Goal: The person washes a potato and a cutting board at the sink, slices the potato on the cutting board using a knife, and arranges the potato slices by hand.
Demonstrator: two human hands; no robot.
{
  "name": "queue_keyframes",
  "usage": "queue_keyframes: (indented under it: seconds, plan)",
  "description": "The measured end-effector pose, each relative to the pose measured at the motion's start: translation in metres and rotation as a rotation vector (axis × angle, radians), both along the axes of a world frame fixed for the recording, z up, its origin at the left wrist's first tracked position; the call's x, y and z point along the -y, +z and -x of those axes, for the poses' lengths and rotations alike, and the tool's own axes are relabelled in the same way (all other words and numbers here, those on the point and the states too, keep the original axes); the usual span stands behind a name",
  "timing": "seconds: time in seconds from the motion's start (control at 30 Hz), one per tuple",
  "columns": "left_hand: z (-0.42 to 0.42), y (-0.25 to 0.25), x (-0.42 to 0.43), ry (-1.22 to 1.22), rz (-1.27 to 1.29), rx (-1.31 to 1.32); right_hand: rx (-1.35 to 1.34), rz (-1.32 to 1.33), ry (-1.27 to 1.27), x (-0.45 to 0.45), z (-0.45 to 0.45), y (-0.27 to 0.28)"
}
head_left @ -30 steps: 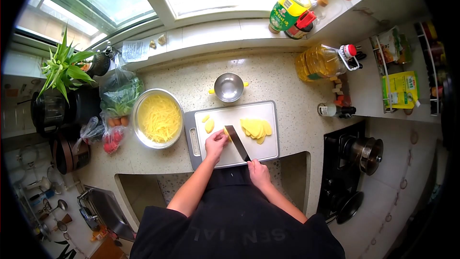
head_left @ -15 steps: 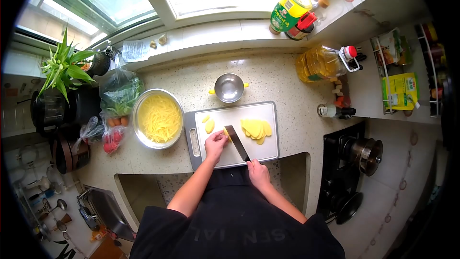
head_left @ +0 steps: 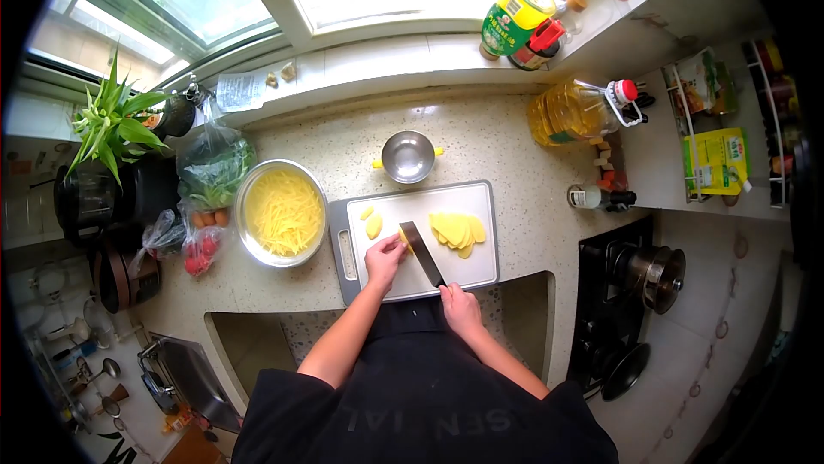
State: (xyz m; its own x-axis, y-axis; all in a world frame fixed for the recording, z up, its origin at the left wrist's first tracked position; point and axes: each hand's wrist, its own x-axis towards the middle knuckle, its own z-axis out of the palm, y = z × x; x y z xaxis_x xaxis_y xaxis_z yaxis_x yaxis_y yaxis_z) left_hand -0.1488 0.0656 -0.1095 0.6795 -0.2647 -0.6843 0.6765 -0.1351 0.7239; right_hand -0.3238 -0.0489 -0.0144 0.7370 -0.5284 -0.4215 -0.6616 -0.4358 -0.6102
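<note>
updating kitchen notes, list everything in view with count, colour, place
counter: one, speckled beige, centre
cutting board: one, white and grey, on counter
knife: one, dark, over cutting board
yellow slices: several, yellow, board's right
small pieces: two, yellow, board's left
large bowl: one, silvery, left of board
shreds: many, yellow, large bowl
small bowl: one, silver, beyond board
bagged greens: one bag, green, left
oil bottle: one, yellow, counter right
plant: one, green, far left
stove: one, black, right
pot: one, silvery, stove
pan: one, black, stove
windowsill containers: several, mixed, top
left fingers: one set, on yellow chunk
right fingers: one set, gripping knife
</note>
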Motion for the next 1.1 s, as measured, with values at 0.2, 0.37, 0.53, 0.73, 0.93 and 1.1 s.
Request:
queue_keyframes:
  seconds: [0.2,0.37,0.53,0.73,0.93,1.1]
  plan:
    - [-0.001,0.002,0.000,-0.005,-0.014,0.000,-0.056,-0.028,-0.006,-0.001,-0.009,-0.002]
    - [0.000,-0.001,-0.001,-0.022,-0.024,0.029,-0.071,-0.023,-0.006,-0.001,-0.010,-0.002]
    - [0.001,-0.001,0.000,0.004,0.002,0.001,-0.084,-0.001,-0.004,-0.002,-0.011,-0.003]
    - [0.001,-0.001,0.001,0.019,0.004,0.005,-0.129,0.024,0.012,-0.003,-0.014,-0.003]
    - [0.001,0.002,0.003,0.015,-0.012,0.018,-0.066,0.039,0.005,-0.003,-0.018,-0.010]
    - [0.002,-0.006,0.001,-0.010,-0.054,0.061,-0.055,0.039,0.011,-0.004,-0.028,-0.017]
